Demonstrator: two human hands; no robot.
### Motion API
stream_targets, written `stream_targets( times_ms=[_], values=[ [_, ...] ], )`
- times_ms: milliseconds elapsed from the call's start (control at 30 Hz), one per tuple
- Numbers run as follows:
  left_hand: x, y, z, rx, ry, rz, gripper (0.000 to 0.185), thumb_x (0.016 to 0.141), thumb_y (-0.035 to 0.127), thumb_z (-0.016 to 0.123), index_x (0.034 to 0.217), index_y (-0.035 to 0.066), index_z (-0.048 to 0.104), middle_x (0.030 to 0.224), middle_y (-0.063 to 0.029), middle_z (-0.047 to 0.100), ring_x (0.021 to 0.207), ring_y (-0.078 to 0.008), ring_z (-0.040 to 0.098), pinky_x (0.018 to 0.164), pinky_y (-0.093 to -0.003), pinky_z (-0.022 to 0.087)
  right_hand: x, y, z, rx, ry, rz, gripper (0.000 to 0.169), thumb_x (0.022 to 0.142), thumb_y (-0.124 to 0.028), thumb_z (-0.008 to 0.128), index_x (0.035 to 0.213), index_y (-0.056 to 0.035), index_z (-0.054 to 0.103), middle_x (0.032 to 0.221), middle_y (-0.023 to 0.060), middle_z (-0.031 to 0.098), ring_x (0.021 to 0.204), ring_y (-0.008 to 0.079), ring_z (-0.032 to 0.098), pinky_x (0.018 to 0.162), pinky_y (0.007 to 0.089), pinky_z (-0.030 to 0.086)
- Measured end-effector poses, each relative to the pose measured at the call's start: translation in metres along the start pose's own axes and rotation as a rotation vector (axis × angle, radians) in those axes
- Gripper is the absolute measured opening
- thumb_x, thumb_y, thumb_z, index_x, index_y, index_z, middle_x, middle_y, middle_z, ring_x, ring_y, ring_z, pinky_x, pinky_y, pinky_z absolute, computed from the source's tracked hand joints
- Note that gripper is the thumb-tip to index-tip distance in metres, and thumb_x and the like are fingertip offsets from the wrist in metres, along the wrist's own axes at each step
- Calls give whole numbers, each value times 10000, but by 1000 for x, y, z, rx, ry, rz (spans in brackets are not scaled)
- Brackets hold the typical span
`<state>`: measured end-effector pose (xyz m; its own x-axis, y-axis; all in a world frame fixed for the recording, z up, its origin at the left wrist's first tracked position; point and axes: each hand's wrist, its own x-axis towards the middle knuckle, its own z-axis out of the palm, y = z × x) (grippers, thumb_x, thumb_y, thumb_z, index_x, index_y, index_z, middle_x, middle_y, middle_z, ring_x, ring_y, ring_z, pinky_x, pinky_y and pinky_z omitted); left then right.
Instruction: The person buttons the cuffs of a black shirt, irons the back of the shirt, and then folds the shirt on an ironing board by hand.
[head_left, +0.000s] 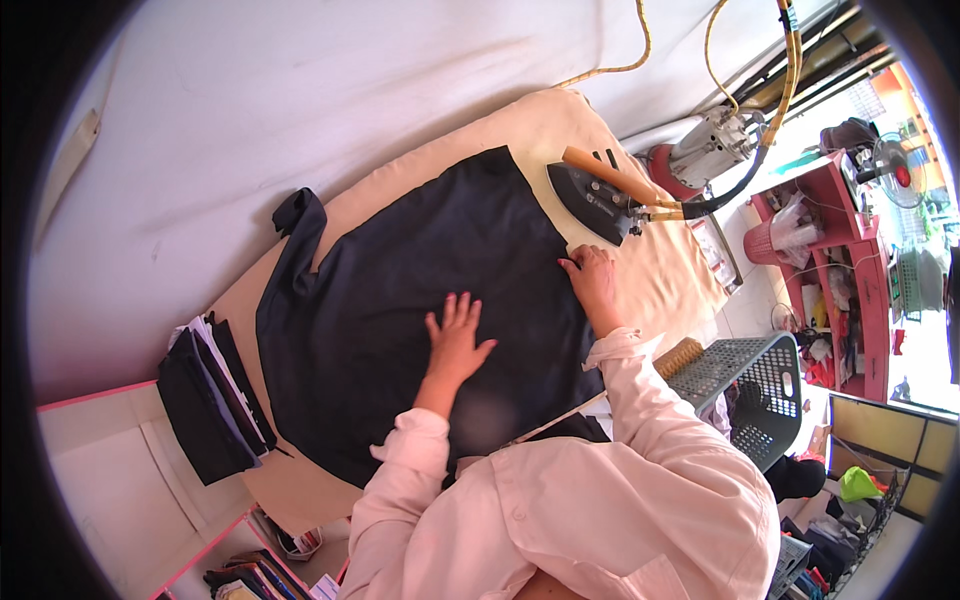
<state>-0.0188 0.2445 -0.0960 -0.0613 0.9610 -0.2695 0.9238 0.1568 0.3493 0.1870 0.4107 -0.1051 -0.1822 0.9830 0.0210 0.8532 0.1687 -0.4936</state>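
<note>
A dark garment (390, 300) lies spread over a padded ironing table with a beige cloth cover (660, 277). Flat on the middle of the fabric rests my left hand (459, 341), fingers apart and holding nothing. My right hand (592, 277) is at the garment's right edge, its thumb and fingertips at the cloth; whether they pinch the fabric is unclear. Just beyond that hand, a steam iron (592, 199) with a wooden handle sits on the cover, untouched. A narrow strip of the dark cloth (300, 225) curls up at the far left, near the wall.
Folded dark garments (214, 397) are stacked at the table's left end. A grey plastic basket (750, 390) stands right of my arm. Yellow hoses (787, 82) run to the iron and past a metal boiler (709, 150). Pink shelves (847, 277) and a fan (896, 172) are farther right.
</note>
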Motion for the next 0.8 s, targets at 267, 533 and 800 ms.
stream_targets(
  times_ms=[267, 533, 800],
  values=[
    [54, 43, 2, -63, -12, -11, 909, 650, 511, 724, 1402, 196, 321, 1508, -124, 90, 1389, -365, 15, 982, -719, 71, -2, 9, -13, 325, 105, -346, 168, 730, -130, 689, 856, -57, 606, 863, 65, 606, 871, 264, 560, 792, 387, 442],
    [60, 16, 12, -138, 213, 61, 618, 763, 415, 659, 1283, 160, 442, 1469, -129, 219, 1369, -335, 159, 1004, -661, 127, 23, 17, 8, 205, -165, -175, 277, 681, -181, 734, 915, -53, 660, 985, 92, 600, 943, 287, 545, 825, 385, 444],
    [39, -96, -18, -162, 520, -100, 303, 854, 180, 580, 1146, 120, 528, 1366, -121, 399, 1303, -333, 321, 1017, -559, 227, 32, -13, -14, -26, 133, -276, 282, 625, -30, 707, 874, -82, 587, 952, 78, 560, 927, 274, 521, 827, 390, 425]
  ],
)
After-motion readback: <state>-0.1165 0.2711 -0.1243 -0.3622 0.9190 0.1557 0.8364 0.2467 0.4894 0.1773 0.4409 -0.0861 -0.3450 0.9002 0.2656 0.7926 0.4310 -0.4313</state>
